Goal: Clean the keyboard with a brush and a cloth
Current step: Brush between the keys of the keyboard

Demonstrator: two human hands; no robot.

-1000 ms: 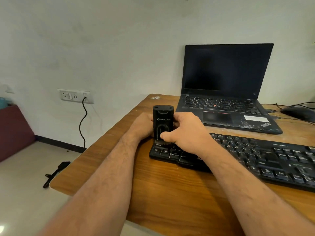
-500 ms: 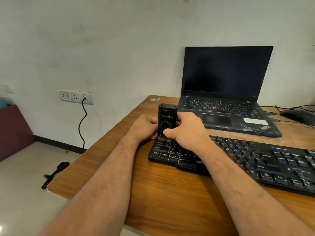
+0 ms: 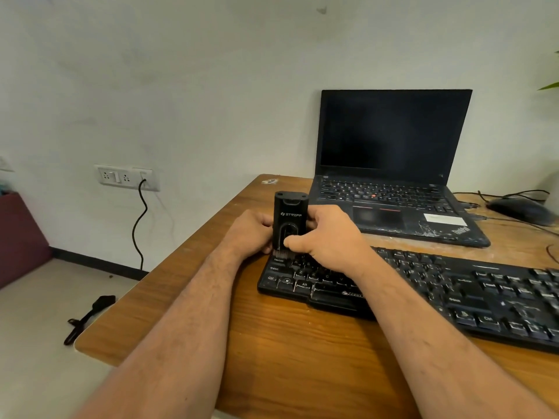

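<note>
so brushing looks early: upright black plastic brush block (image 3: pixel 290 220), bristles down on the black desktop keyboard (image 3: pixel 423 285) at its left end, held by left hand (image 3: pixel 249 232) and right hand (image 3: pixel 325 237), fingers curled round it. keys toward 3 o'clock seem untouched; no cloth visible. wooden desk (image 3: pixel 272 343) edge lies near at 9 o'clock; black laptop (image 3: pixel 393 164) crowds 1 o'clock.

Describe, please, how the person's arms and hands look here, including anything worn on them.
Both forearms are bare as far as the frame shows, with no sleeves in view. The left hand and the right hand are ungloved. No watch, bracelet or ring is visible on the parts that show, though some fingers are hidden.
</note>
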